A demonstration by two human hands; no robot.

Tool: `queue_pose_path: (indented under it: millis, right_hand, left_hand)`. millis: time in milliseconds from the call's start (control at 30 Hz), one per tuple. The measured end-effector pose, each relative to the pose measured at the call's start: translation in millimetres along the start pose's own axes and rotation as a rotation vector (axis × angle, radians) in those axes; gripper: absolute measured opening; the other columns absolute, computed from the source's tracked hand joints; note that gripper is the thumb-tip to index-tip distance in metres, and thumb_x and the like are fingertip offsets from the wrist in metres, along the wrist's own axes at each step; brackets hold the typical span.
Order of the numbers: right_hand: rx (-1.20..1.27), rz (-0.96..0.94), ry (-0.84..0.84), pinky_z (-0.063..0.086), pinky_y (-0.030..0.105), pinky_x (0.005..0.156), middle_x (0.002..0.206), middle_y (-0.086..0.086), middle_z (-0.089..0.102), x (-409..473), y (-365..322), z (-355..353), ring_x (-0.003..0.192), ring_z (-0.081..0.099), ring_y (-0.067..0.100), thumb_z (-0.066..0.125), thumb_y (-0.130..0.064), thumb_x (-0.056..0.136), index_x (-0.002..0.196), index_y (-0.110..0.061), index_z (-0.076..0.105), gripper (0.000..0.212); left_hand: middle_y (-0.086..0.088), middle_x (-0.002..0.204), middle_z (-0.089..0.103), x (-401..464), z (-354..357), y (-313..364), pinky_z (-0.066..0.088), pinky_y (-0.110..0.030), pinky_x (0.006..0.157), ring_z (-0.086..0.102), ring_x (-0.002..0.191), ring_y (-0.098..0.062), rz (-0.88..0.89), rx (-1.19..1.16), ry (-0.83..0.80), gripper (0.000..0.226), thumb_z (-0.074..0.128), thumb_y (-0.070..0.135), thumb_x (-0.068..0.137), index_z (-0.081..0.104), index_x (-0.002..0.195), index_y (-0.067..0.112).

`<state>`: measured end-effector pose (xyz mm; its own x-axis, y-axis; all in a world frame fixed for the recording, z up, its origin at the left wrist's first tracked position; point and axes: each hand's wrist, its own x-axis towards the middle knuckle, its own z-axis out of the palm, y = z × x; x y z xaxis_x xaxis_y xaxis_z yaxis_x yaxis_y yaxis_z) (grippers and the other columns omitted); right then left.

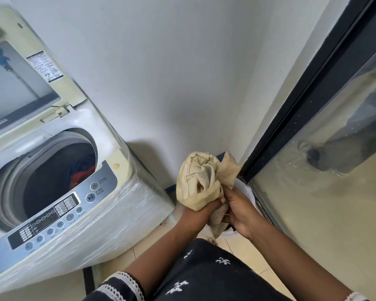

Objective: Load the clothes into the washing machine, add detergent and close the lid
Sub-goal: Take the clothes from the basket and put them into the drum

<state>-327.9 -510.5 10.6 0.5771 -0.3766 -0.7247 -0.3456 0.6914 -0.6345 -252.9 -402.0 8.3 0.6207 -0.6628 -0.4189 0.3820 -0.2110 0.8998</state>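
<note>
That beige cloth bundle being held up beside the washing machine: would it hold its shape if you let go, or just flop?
Probably flop. The beige cloth is bunched in soft folds and droops around the left hand and right hand. It looks light, raised without visible strain. The coarser woven part likely grips well, not slippery.

Dark garment (206, 276) with small white embroidered floral motifs. Short sleeves, each edged with white lace trim (126, 285). Forearms bare below the sleeves; no jewellery visible.
</note>
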Motion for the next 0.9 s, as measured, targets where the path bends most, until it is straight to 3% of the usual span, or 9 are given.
queue_pose_path:
  millis: [67,133,200,333,433,533,700,800,900]
  right_hand:
    - [-0.092,0.015,0.132,0.06,0.042,0.079,0.112,0.006,0.073,1.0,1.8,-0.1,0.098,0.072,0.024,0.076,-0.058,0.075,0.128,-0.021,0.053,0.068]
    - [-0.137,0.021,0.23,0.056,0.045,0.089,0.12,0.004,0.065,3.1,4.0,-3.0,0.105,0.067,0.023,0.084,-0.075,0.043,0.134,-0.024,0.041,0.112]
    - [-0.164,0.05,0.266,0.048,0.048,0.099,0.128,0.003,0.057,4.2,5.2,-6.7,0.115,0.059,0.023,0.084,-0.078,0.031,0.14,-0.032,0.029,0.131]
    - [-0.076,0.133,0.094,0.043,0.052,0.087,0.108,0.003,0.069,-2.7,3.7,-8.2,0.107,0.061,0.026,0.077,-0.06,0.063,0.117,-0.027,0.05,0.069]
    - [0.123,0.08,-0.059,0.052,0.06,0.089,0.117,0.008,0.073,0.1,8.9,-8.6,0.109,0.069,0.031,0.079,-0.047,0.072,0.125,-0.024,0.06,0.061]
    - [0.279,-0.084,0.065,0.056,0.051,0.089,0.121,0.01,0.07,6.9,13.5,-5.4,0.109,0.069,0.028,0.083,-0.021,0.072,0.131,-0.017,0.054,0.065]
    - [0.096,-0.214,0.327,0.056,0.037,0.073,0.11,0.005,0.071,11.0,14.4,-2.3,0.097,0.069,0.025,0.079,0.0,0.073,0.125,-0.023,0.052,0.063]
    - [0.117,-0.189,0.272,0.059,0.044,0.08,0.105,0.005,0.074,6.5,12.7,2.8,0.095,0.071,0.025,0.072,-0.008,0.084,0.123,-0.025,0.055,0.046]
    - [0.186,-0.138,0.082,0.059,0.043,0.07,0.099,0.003,0.072,-0.3,10.5,7.2,0.086,0.067,0.021,0.058,-0.013,0.091,0.122,-0.023,0.058,0.032]
  left_hand:
    - [-0.003,0.127,0.066,1.9,-4.2,-3.0,0.049,-0.046,0.104,0.061,0.12,-0.018,0.011,-0.009,0.021,0.071,0.082,0.026,0.068,0.056,0.133,0.017]
    - [-0.004,0.127,0.066,5.1,-9.3,-3.8,0.05,-0.046,0.104,0.061,0.121,-0.02,0.028,-0.02,0.019,0.073,0.083,0.03,0.066,0.057,0.133,0.016]
    - [-0.006,0.127,0.067,7.4,-12.4,-1.9,0.051,-0.044,0.102,0.061,0.121,-0.022,0.037,-0.053,0.015,0.075,0.084,0.029,0.064,0.057,0.132,0.013]
    - [-0.011,0.128,0.066,6.7,-10.7,2.4,0.048,-0.049,0.104,0.061,0.122,-0.026,0.067,-0.16,-0.029,0.067,0.082,0.022,0.071,0.058,0.132,0.008]
    - [-0.014,0.13,0.064,5.0,-10.2,3.5,0.045,-0.05,0.106,0.058,0.125,-0.029,0.088,-0.276,-0.04,0.061,0.079,0.018,0.076,0.058,0.132,0.007]
    - [-0.01,0.132,0.064,7.0,-12.9,1.4,0.046,-0.049,0.104,0.058,0.125,-0.027,0.128,-0.257,-0.011,0.057,0.076,0.019,0.08,0.057,0.134,0.013]
    - [0.005,0.124,0.057,5.8,-10.5,-2.3,0.047,-0.022,0.093,0.053,0.111,0.011,0.345,0.394,0.053,0.042,0.063,0.03,0.09,0.054,0.13,0.022]
    - [-0.002,0.16,0.01,1.4,-13.6,-8.2,0.045,-0.026,0.098,0.033,0.132,-0.006,0.436,0.856,-0.051,0.086,0.067,0.052,0.077,0.018,0.148,0.055]
    - [-0.005,0.162,-0.017,1.8,-29.1,-13.0,0.055,-0.041,0.081,0.032,0.139,-0.032,0.423,1.269,-0.04,0.107,0.079,0.046,0.073,0.001,0.144,0.065]
